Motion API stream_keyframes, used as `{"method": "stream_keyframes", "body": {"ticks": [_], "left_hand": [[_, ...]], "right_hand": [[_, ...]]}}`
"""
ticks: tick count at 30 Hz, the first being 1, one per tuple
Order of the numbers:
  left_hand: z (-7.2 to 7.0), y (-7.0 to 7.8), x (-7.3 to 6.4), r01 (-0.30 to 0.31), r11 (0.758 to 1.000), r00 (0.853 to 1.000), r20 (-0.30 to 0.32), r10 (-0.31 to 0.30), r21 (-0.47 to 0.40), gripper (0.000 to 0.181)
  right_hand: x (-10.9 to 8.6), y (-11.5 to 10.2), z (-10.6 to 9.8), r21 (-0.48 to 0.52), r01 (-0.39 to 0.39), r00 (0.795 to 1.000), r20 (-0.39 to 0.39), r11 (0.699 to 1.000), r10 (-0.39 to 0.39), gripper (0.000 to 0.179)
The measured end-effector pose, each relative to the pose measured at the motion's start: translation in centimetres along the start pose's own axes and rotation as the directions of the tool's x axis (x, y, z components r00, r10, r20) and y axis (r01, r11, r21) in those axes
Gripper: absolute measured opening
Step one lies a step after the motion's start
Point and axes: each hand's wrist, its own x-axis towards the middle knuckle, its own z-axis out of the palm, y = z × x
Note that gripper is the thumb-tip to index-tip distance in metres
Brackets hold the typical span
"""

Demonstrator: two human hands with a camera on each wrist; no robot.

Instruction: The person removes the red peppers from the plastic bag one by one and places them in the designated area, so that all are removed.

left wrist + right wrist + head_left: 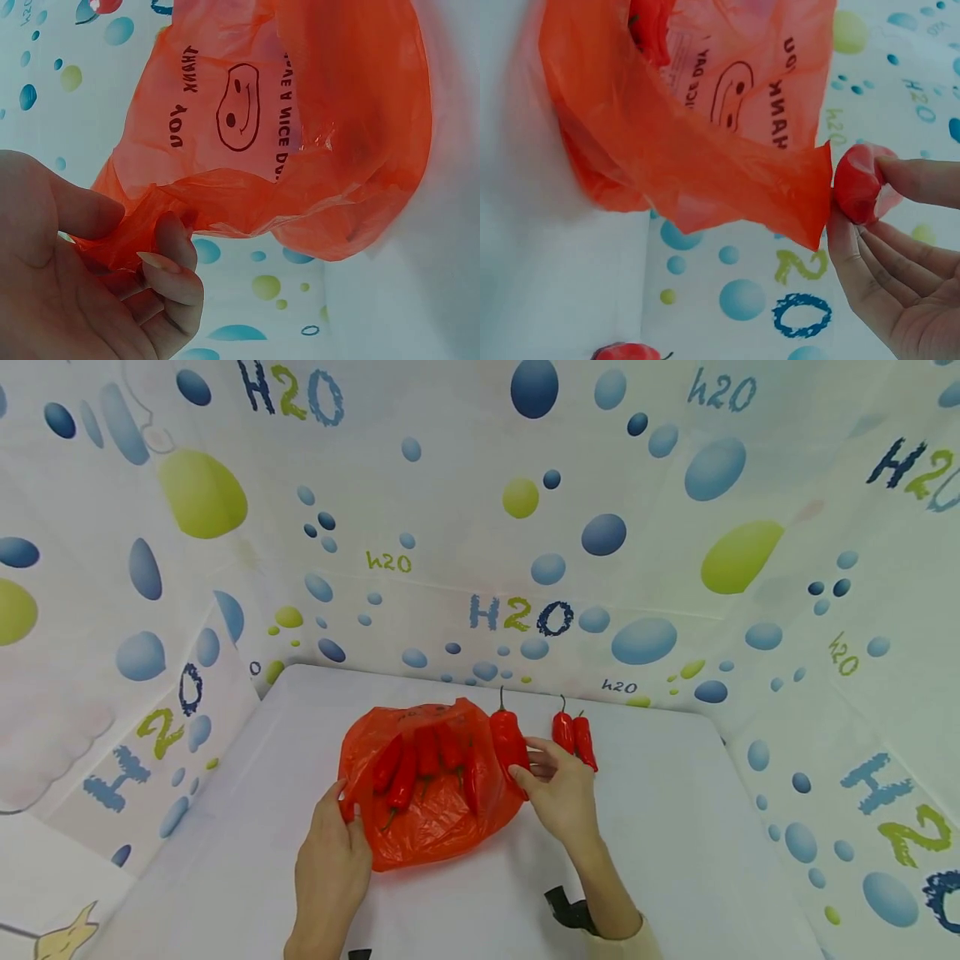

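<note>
A thin orange-red plastic bag (435, 847) lies with its mouth facing me, several red peppers (402, 777) inside it. My left hand (333, 860) pinches the bag's left edge between thumb and fingers; the left wrist view shows the gathered plastic (139, 232) there. Between the thumb and fingers of my right hand (562, 789) is another red pepper (508, 739), stem up, beside the bag's right edge. In the right wrist view this pepper (859, 184) sits right at the bag's corner, thumb on one side and fingers on the other.
Two more red peppers (562, 731) lie on the white table (675, 827) behind my right hand. A white sheet with blue and green spots (420, 610) hangs round the back and sides. A black strap (570, 910) is near my right wrist.
</note>
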Motion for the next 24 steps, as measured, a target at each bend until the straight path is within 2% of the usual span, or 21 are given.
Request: {"method": "stream_keyframes", "body": {"ticks": [6,10,18,24], "left_hand": [[-0.1,-0.1,-0.1,-0.014,1.000,1.000,-0.026,0.013,-0.007,0.045],[-0.2,-0.2,-0.1,-0.030,0.999,0.998,-0.047,0.030,-0.013,0.044],[-0.3,0.1,-0.1,-0.022,1.000,1.000,-0.008,0.022,0.000,0.047],[-0.3,0.2,-0.2,-0.026,1.000,1.000,-0.009,0.026,0.002,0.047]], "right_hand": [[0.6,1.3,-0.4,0.004,0.018,0.998,-0.062,1.000,-0.017,0.048],[1.0,1.9,-0.8,-0.011,0.003,0.996,-0.090,1.000,-0.004,0.049],[2.1,3.6,-2.0,-0.058,-0.046,0.991,-0.128,0.997,0.039,0.047],[3.2,5.7,-2.6,-0.082,-0.101,0.985,-0.147,0.991,0.088,0.045]]}}
